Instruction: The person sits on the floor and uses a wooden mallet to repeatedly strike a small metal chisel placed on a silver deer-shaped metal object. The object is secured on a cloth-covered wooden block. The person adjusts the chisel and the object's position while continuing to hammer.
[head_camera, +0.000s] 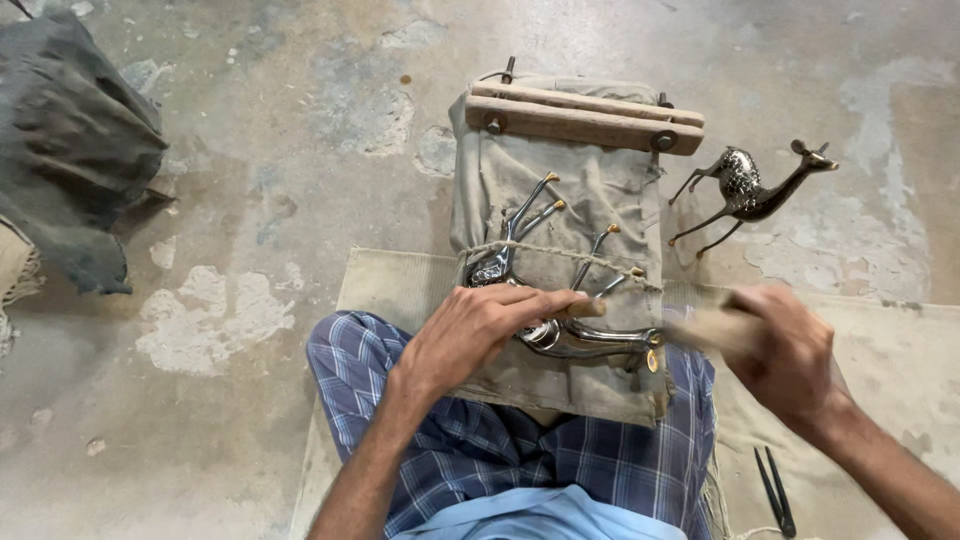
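A shiny metal deer figurine (560, 290) lies on its side on a cloth-covered work block (560, 180), tied down by a cord across its legs. My left hand (485, 330) rests on the figurine's body and pinches a thin tool (585, 307) against it. My right hand (785, 350) grips a wooden-handled tool (705, 328), blurred, its end by the figurine's rear. The block lies over my lap on a blue checked cloth (450, 440).
A second, darker metal deer (750, 190) stands on the concrete floor to the right. Wooden clamp bars (585, 117) cap the block's far end. Black pliers (775, 490) lie on the mat at right. A dark heap of cloth (70, 140) sits far left.
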